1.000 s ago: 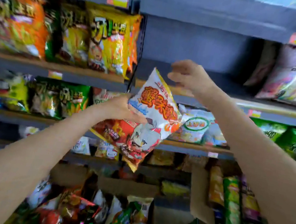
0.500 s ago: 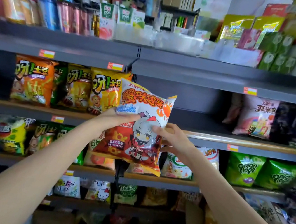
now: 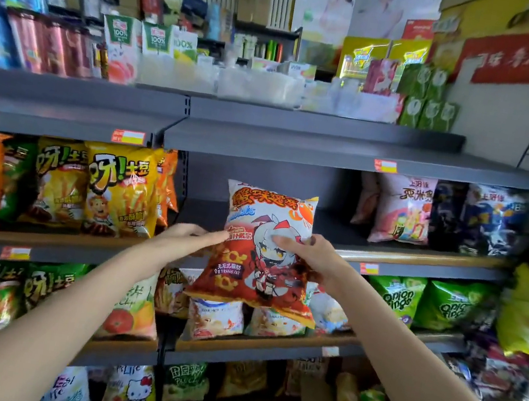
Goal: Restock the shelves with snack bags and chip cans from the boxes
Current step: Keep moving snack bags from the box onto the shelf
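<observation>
My left hand [image 3: 187, 240] and right hand [image 3: 309, 259] both grip the bag [image 3: 263, 241]. I should push it upright toward 12 o'clock onto the shelf [image 3: 420, 256].

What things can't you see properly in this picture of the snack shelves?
- Boxes: none clearly shows in the head view; the bottom edge cuts off the floor.
- Left hand: its fingertips are hidden behind the red bag.
- Right hand: only the thumb shows; its fingers are behind the bag.
- Price tags: too blurred to read.
- Far right: bags smeared by blur.
</observation>
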The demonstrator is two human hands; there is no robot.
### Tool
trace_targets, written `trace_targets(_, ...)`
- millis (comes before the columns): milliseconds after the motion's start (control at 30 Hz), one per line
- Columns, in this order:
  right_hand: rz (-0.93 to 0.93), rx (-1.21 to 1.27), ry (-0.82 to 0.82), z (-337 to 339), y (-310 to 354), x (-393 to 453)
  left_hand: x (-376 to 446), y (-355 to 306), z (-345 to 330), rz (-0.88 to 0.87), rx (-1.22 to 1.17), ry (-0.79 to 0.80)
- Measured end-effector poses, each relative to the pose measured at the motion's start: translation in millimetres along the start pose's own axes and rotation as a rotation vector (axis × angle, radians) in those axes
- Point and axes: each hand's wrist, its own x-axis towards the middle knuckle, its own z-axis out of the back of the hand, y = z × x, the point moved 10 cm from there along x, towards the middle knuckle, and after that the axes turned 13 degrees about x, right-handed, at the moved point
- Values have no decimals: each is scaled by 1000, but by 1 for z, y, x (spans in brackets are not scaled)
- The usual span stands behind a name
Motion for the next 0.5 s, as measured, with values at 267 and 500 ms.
trace_targets(267,25,67,-248,141,17,75,102,-103,-89,-190,118,-61)
trace_targets(500,112,22,-159,210,56,185,215,-153,-160,-128,95,-168)
